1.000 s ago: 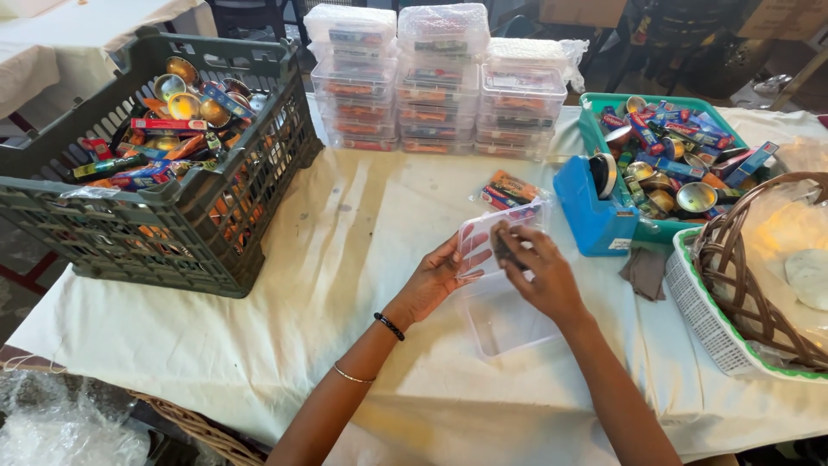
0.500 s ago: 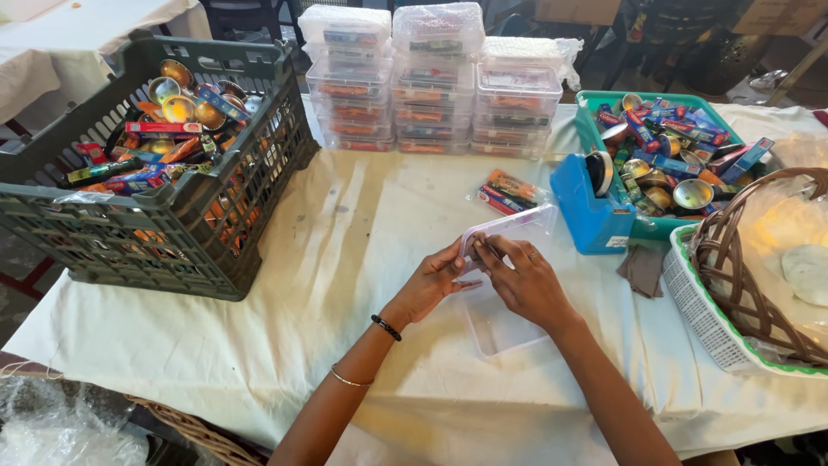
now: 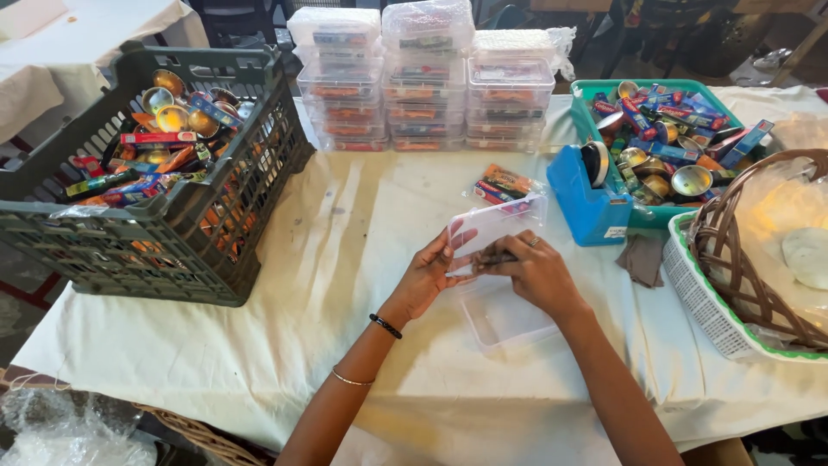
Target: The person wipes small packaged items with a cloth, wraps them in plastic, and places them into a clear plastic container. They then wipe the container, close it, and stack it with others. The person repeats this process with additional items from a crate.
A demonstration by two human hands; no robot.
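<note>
My left hand [image 3: 429, 274] grips the left edge of a clear plastic lid [image 3: 492, 226], which stands tilted up over the table. My right hand [image 3: 532, 270] presses against the lid's lower edge, a ring on one finger, with a small dark item pinched under the fingers. Just below both hands lies a clear plastic box [image 3: 504, 315], open and with nothing visible inside. A small clear bag of colourful packets [image 3: 504, 185] rests on the cloth just beyond the lid.
A dark crate [image 3: 164, 233] full of colourful packets and small metal bowls stands at left. Stacked clear filled boxes [image 3: 423, 82] line the back. A blue tape dispenser [image 3: 589, 194], a green tray [image 3: 642, 86] and a wicker basket [image 3: 750, 267] sit at right.
Both hands have lowered with the lid toward the open box. The lid has swung from upright between the hands to leaning over the box.
</note>
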